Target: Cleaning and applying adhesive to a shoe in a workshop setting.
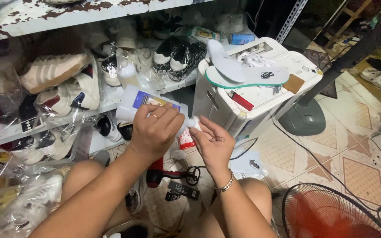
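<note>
Head view: A white plastic bottle (133, 102) with a blue label is gripped in the left hand (154, 131), the fingers wrapped over its body, and it is tipped on its side so that its mouth points toward the right hand (213, 143). A small wad of white cotton (194, 123) is pinched between the right thumb and fingertips and is held against the bottle's mouth, a placing that suits liquid being taken up by the wad; whether any is flowing cannot be told. Both hands are kept above the bare knees, just in front of a white appliance (225, 108) on whose top two insoles (243, 72) and a red lighter (240, 100) are laid, within easy reach.

To the left, open room is bounded by a metal shelf (111, 103) crowded with sneakers (56, 70), many wrapped in clear plastic. Below the hands, the tiled floor (353, 145) is taken up by a red-and-black hair dryer (166, 175), its cord and a small dark box (184, 190). To the right, a grey fan base (303, 121) and a red fan grille (331, 213) are set near the knee, with a cable trailing between them. Free space is left mainly straight above the lap, where the hands are held.
</note>
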